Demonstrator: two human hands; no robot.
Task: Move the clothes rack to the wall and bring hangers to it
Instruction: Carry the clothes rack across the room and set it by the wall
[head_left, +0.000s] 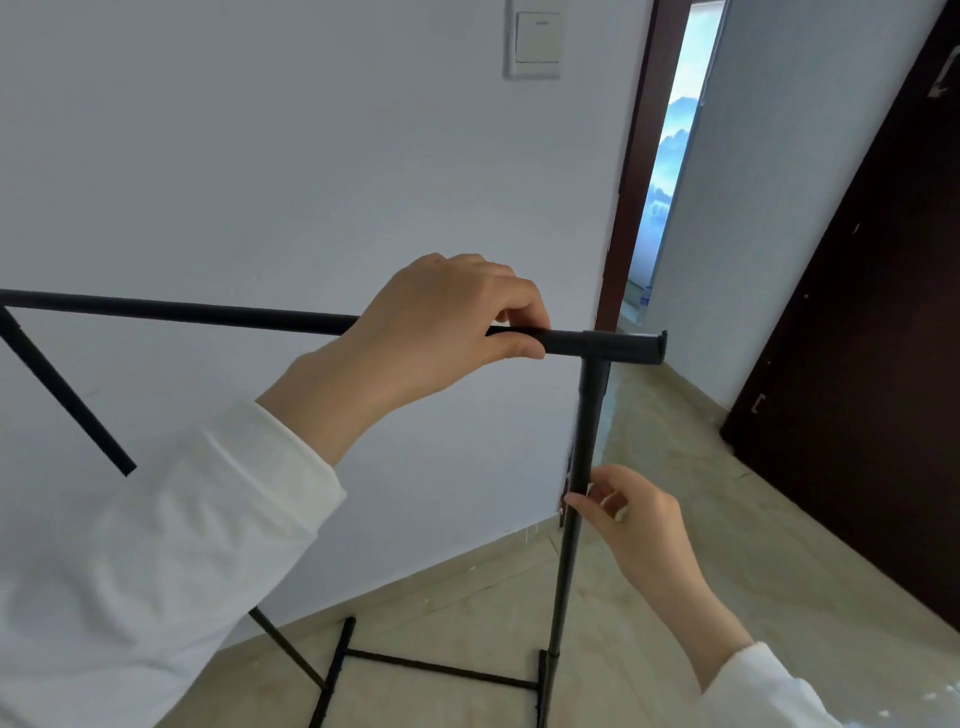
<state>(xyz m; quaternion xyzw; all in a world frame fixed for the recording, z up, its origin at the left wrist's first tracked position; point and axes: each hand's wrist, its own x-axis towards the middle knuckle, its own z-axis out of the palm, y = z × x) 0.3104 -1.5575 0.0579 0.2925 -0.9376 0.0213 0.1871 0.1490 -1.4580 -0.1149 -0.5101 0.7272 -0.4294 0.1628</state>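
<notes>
Two hands on the clothes rack (208, 313) in the head view, both in white sleeves. My left hand (415, 332) is closed over the black top bar, fingers (511, 306) curled down over it and the thumb tucked underneath, so the bar is properly gripped, close to the end where it meets the upright pole (576, 493). Just past those fingers the bar runs on to a short capped end, and the pole drops straight down from the joint there. My right hand (639, 525) is lower down on that pole, fingertips pinching it lightly from the side, hand mostly open and only the tips touching. Below the right fingers the pole goes down to the black base bars (441, 670) sitting on the tiled floor (701, 545). Behind the left fingers is the white wall (260, 156), and the rack stands close along it, though I can't tell if it's actually touching. Up above the left fingers there's a light switch (535, 44) on that wall. Off beyond the right fingers is a dark brown door (857, 338), and between it and the wall a doorway (670, 156) opens into another room.
</notes>
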